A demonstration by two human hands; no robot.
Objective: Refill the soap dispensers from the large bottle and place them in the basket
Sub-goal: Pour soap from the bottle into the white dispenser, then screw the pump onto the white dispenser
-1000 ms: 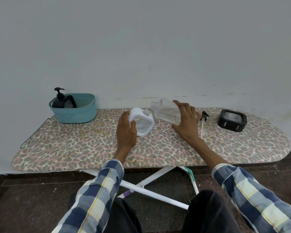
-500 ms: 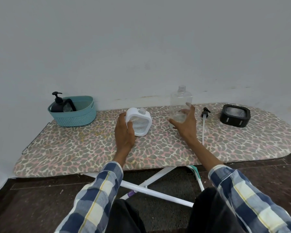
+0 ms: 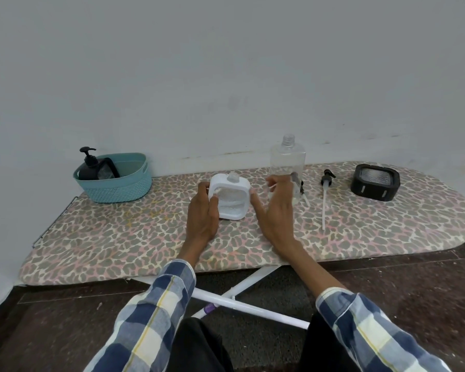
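A: Start at the far left corner of the ironing board (image 3: 118, 237). What sits there?

B: A teal basket (image 3: 124, 189), right up against the wall, with a dark pump dispenser (image 3: 87, 167) already standing inside it next to another dark item I cannot make out.

A: And toward the middle of the board?

B: The white refill bottle (image 3: 230, 197), a flat, squarish jug with a cut-out handle and a short neck on top. The left hand (image 3: 202, 213) grips its left edge, fingers curled through the handle opening. I'd judge it stiff plastic and fairly heavy if full, so that handle is the sensible hold, with a second hand steadying the other side for pouring.

A: The other hand?

B: The right hand (image 3: 275, 210) is spread wide and holds nothing; its thumb reaches toward the jug's right side, and the fingers are close to the clear dispenser bottle (image 3: 287, 165) just behind them. Whether they touch it, I cannot tell.

A: How will that clear one behave?

B: It stands upright near the back edge, cap off, looking nearly empty. Light, thin-walled and easy to tip, I'd guess. Best held around the body, low down, while filling its narrow neck.

A: Further right?

B: Its pump (image 3: 325, 194) lies flat with the long tube pointing to the front edge. Near the right end sits a black square tray (image 3: 375, 182).
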